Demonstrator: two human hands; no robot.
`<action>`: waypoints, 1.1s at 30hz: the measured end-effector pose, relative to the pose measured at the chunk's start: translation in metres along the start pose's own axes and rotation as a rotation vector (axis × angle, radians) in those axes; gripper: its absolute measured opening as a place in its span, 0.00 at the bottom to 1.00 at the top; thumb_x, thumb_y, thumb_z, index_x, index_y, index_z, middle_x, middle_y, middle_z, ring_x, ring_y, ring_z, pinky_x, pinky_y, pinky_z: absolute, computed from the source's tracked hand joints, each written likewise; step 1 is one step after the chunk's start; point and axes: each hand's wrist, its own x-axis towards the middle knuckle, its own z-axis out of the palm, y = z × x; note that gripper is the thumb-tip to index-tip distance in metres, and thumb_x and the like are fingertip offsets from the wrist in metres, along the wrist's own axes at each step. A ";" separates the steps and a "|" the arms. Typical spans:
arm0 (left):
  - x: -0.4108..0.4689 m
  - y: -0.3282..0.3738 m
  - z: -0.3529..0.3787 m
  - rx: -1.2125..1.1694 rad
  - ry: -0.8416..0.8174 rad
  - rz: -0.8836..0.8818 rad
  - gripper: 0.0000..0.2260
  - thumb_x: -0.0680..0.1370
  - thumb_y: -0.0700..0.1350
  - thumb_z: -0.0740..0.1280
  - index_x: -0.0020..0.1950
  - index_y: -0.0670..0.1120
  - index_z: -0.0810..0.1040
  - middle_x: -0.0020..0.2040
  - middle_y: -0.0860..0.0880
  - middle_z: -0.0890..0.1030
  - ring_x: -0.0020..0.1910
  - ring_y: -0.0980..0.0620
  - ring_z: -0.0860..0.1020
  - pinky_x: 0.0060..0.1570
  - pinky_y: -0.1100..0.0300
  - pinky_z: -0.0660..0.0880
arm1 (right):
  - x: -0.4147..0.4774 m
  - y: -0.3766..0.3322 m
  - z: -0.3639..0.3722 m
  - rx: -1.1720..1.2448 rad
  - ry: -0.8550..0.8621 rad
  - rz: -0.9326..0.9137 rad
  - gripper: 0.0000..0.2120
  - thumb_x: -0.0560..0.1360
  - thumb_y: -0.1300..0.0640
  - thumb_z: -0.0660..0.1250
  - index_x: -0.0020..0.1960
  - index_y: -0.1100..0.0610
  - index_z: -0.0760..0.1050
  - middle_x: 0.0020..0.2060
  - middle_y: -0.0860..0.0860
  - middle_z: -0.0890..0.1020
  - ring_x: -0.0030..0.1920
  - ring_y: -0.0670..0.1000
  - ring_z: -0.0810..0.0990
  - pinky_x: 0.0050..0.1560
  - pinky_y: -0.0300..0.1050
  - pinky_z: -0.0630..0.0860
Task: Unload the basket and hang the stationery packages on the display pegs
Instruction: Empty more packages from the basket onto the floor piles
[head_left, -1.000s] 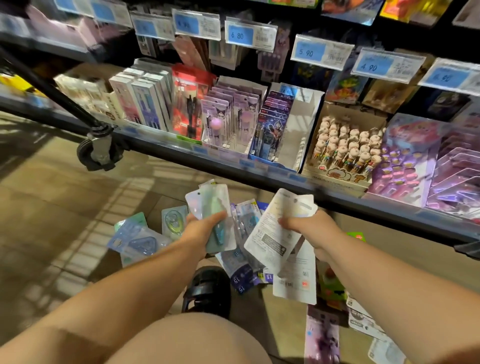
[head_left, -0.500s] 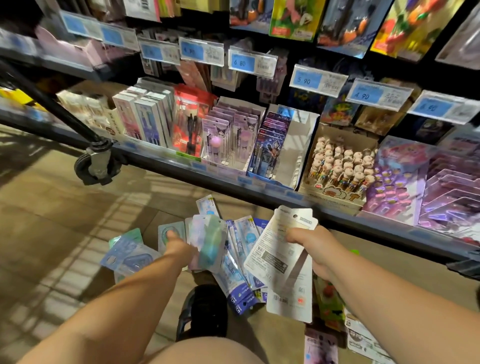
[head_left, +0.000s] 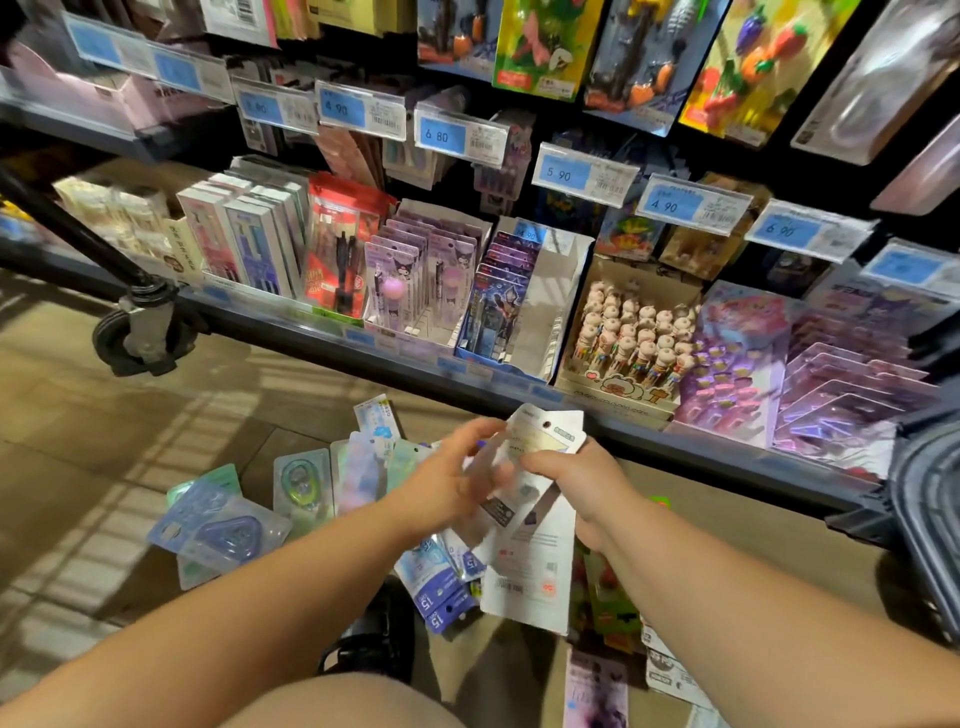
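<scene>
The sorting step is judged to be in hand. A sheaf of flat white card-backed stationery packages (head_left: 524, 571) is held low in front of the shelving, above the floor, and nothing is yet being hung. The sheaf is gripped by the right hand (head_left: 576, 483), whose thumb and fingers are curled round its upper part, just below a punched hang-hole. The left hand (head_left: 447, 483) is set at the sheaf's left edge with fingers spread and loosely bent. It is smeared by motion, so whether a package is pinched or merely touched cannot be told. More blister-packed items in pale blue and green (head_left: 218, 527) are scattered on the wood-patterned floor (head_left: 104, 441), well apart from the dark ribbed plastic basket (head_left: 930, 519) at the right edge.

Next, one package would probably need to be separated from the sheaf, matched with its row above, and lifted so that its hole is threaded on a peg. A clean single-pack pinch and a long upward reach are called for.

The display pegs themselves are hidden behind the bright hanging packs (head_left: 540, 47) and the blue price labels (head_left: 441, 136). The basket is cut off by the frame, so its contents cannot be seen. The print on the held packages is too blurred to be read, and their count cannot be made out.
</scene>
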 end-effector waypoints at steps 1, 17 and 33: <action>0.002 0.005 0.006 0.080 -0.076 0.042 0.34 0.72 0.57 0.72 0.74 0.53 0.63 0.65 0.53 0.70 0.64 0.50 0.73 0.56 0.61 0.72 | -0.001 -0.002 0.000 0.015 0.027 -0.004 0.18 0.71 0.66 0.72 0.60 0.59 0.76 0.47 0.58 0.85 0.44 0.58 0.84 0.36 0.49 0.80; -0.005 0.023 0.011 -0.949 -0.106 -0.274 0.17 0.77 0.42 0.60 0.64 0.46 0.76 0.53 0.40 0.84 0.47 0.41 0.83 0.47 0.47 0.79 | -0.015 -0.033 -0.029 0.262 0.100 0.067 0.07 0.79 0.66 0.59 0.57 0.60 0.69 0.38 0.59 0.81 0.32 0.57 0.81 0.33 0.47 0.76; -0.011 0.028 0.028 -0.091 0.022 0.100 0.12 0.79 0.55 0.66 0.62 0.64 0.71 0.66 0.67 0.71 0.64 0.74 0.68 0.62 0.69 0.66 | -0.011 -0.037 -0.023 0.489 0.091 0.041 0.16 0.82 0.51 0.58 0.56 0.65 0.75 0.52 0.66 0.81 0.49 0.63 0.81 0.52 0.57 0.76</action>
